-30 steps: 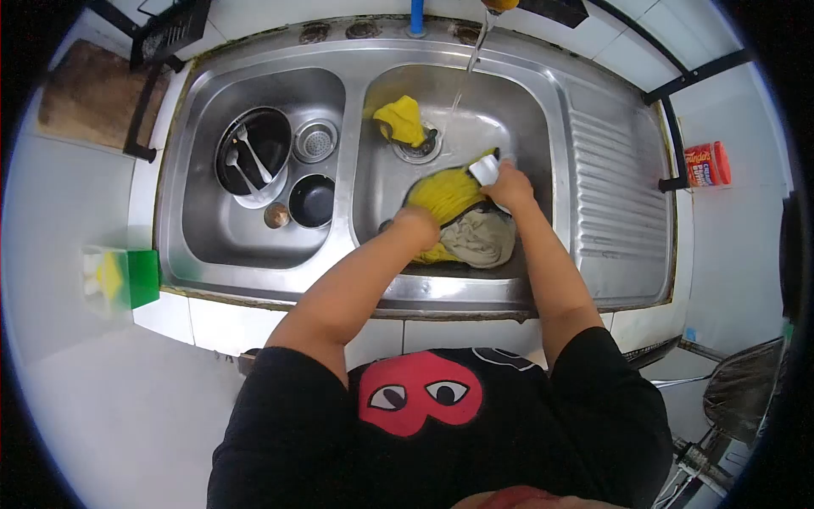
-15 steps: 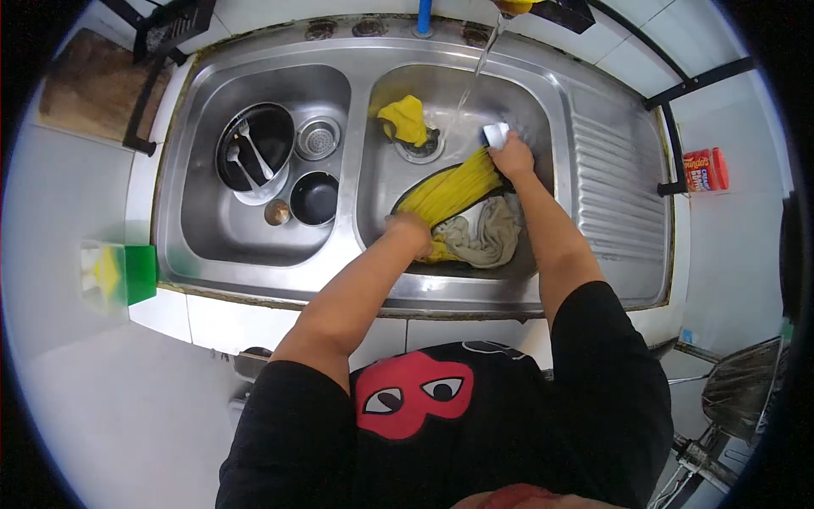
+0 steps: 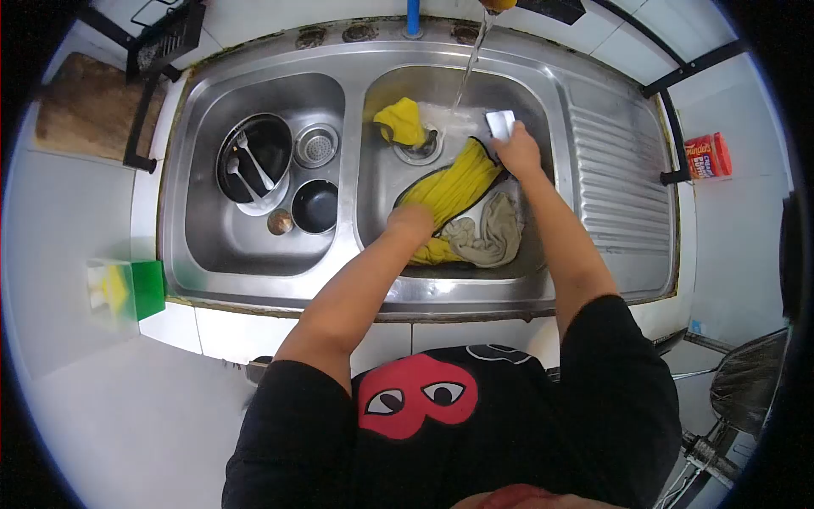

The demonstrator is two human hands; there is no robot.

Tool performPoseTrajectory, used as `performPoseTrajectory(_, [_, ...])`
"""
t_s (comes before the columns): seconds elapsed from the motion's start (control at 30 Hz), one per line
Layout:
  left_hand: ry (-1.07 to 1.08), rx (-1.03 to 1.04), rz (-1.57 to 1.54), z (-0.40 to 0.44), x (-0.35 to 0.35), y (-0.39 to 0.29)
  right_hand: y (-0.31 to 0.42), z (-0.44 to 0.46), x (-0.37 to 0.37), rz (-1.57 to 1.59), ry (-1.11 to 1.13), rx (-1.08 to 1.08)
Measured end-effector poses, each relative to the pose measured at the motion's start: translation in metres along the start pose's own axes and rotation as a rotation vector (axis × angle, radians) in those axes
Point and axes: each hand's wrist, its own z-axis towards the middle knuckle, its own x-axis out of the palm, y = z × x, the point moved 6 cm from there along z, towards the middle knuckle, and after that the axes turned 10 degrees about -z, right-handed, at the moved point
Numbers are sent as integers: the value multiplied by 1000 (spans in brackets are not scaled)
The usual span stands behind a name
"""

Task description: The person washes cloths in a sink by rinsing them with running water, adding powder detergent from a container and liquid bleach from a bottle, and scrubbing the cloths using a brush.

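Note:
In the right basin (image 3: pixel 543 246) lies a yellow cloth (image 3: pixel 458 187) with dark edging, stretched diagonally. My left hand (image 3: pixel 411 222) grips its lower left end, fingers mostly hidden. My right hand (image 3: pixel 519 153), near the cloth's upper right end, is closed round a white object (image 3: pixel 500 125) that looks like a brush or block. A wet grey-beige cloth (image 3: pixel 496 233) lies bunched below the yellow one. Another yellow cloth piece (image 3: pixel 402 121) rests by the drain (image 3: pixel 420 149). Water (image 3: pixel 468 72) runs from above into the basin.
The left basin (image 3: pixel 203 229) holds a black pan (image 3: pixel 270 148) with a fork and spoon, a small dark pot (image 3: pixel 315 208) and a small round cup (image 3: pixel 280 222). A ribbed drainboard (image 3: pixel 623 187) lies right. A green box (image 3: pixel 147 288) stands left, a red packet (image 3: pixel 708 156) right.
The right hand with the white object has moved up from the cloth's right side. The yellow cloth is now stretched out more, and the left hand has shifted slightly left.

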Motion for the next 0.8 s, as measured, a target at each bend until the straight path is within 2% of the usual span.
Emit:
performPoseTrajectory(0.07, [-300, -75, -177, 4, -14, 8, -8, -22, -10, -74, 118, -167])
performPoseTrajectory(0.1, [-446, -116, -265, 7, -17, 14, -10, -37, -1, -174, 386, -247])
performPoseTrajectory(0.13, [-446, -76, -250, 17, -9, 17, -10, -60, 11, -209, 690, -286])
performPoseTrajectory(0.17, [-448, -35, -231, 33, -2, 24, -3, -83, 19, -236, 780, -412])
performPoseTrajectory(0.2, [-451, 6, -206, 43, -2, 29, 3, -100, 30, -245, 723, -443])
performPoseTrajectory(0.23, [-312, 3, -239, 47, -9, 28, 11, -112, 40, -251, 662, -472])
performPoseTrajectory(0.3, [-31, -4, -313, 43, -33, 12, 23, -128, 45, -286, 680, -553])
performPoseTrajectory(0.37, [-373, -39, -841, 29, -77, 9, 22, -144, 43, -335, 707, -593])
performPoseTrajectory(0.4, [-452, 25, -816, 39, -99, 16, 22, -147, 38, -369, 718, -603])
performPoseTrajectory(0.47, [-724, 175, -1008, 61, -141, 39, 19, -147, 41, -403, 706, -693])
performPoseTrajectory(0.5, [-808, 127, -1227, 28, -157, 33, 22, -146, 37, -402, 725, -687])
performPoseTrajectory(0.57, [-1206, 120, -562, -6, -182, 32, 29, -143, 22, -402, 760, -678])
performPoseTrajectory(0.63, [-856, -19, -239, 7, -152, 33, 29, -124, 28, -291, 703, -649])
performPoseTrajectory(0.67, [-351, -5, -138, 2, -122, 19, 29, -116, 32, -236, 670, -631])
performPoseTrajectory(0.7, [-168, -23, -4, -19, -93, 6, 30, -111, 30, -170, 606, -577])
performPoseTrajectory(0.77, [100, 7, 181, 4, -4, 25, 32, -100, 29, -40, 475, -468])
performPoseTrajectory(0.8, [153, -3, 194, -8, 2, 20, 28, -95, 38, -16, 433, -420])
